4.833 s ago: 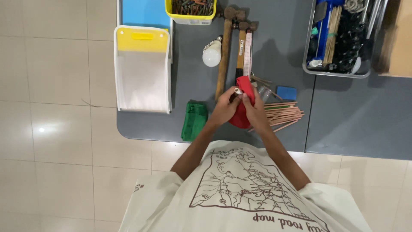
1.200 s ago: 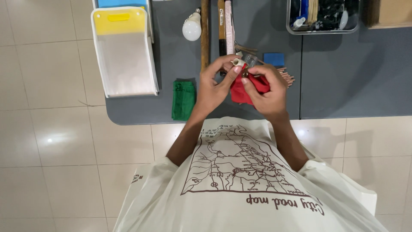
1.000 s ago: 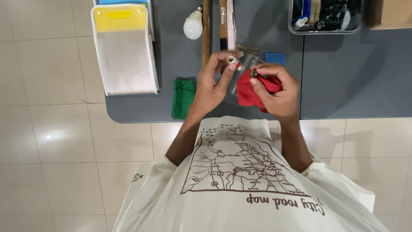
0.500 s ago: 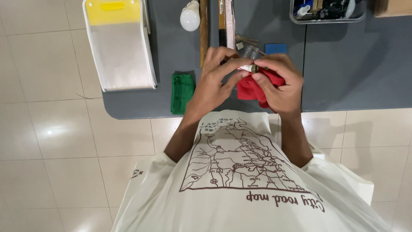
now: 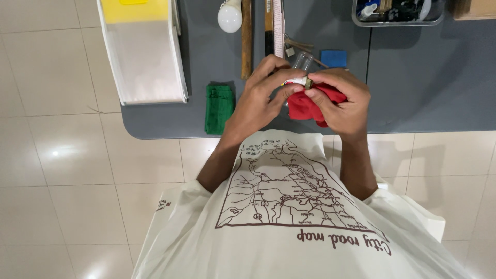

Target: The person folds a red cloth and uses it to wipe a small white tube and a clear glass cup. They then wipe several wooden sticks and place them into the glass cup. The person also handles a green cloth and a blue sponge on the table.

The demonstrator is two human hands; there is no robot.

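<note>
A person in a cream shirt stands at a grey tabletop [image 5: 413, 88] over a pale tiled floor [image 5: 62, 170]. A white bin with a yellow back [image 5: 144, 51] sits at its left, a grey tray of tools [image 5: 398, 13] at far right. Wooden hammer handles [image 5: 247, 31] lie beside a white light bulb [image 5: 230, 15], with a folded green cloth [image 5: 219, 106] near the edge. The left hand [image 5: 258, 101] and right hand [image 5: 343, 101] meet above the tabletop, the right clutching a red cloth [image 5: 305, 106], both pinching a small brass-tipped part [image 5: 302, 82].
</note>
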